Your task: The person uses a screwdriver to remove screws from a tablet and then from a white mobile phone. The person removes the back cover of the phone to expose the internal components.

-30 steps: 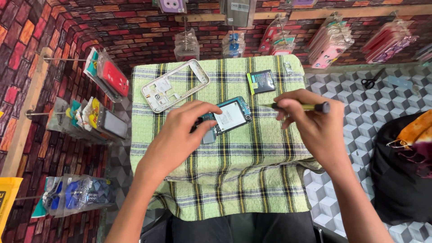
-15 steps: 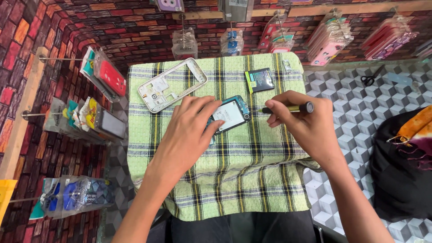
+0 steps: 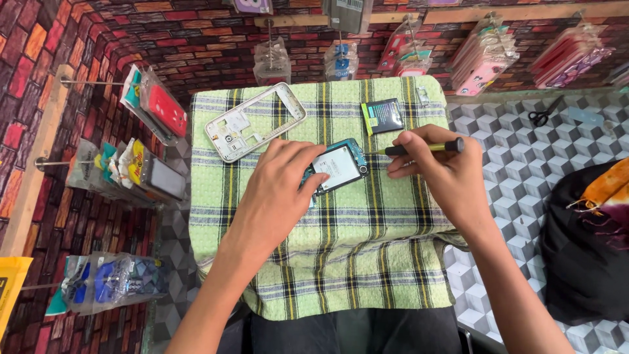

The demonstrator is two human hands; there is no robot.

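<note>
Screwdriver (image 3: 424, 148) tip reached phone (image 3: 337, 166) beside left fingers (image 3: 308, 172)

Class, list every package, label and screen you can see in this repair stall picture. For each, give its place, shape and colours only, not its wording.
Phone screen: under the left hand, mid-cloth; pale rectangle, teal edge.
Battery label: top of the cloth; dark rectangle, green trim.
Red packet: left wall peg; clear sleeve.
Yellow packet: left wall, lower; clear sleeve.
Blue packets: bottom left; clear bags.
Pink packets: back wall, right; hanging bunch.
</note>
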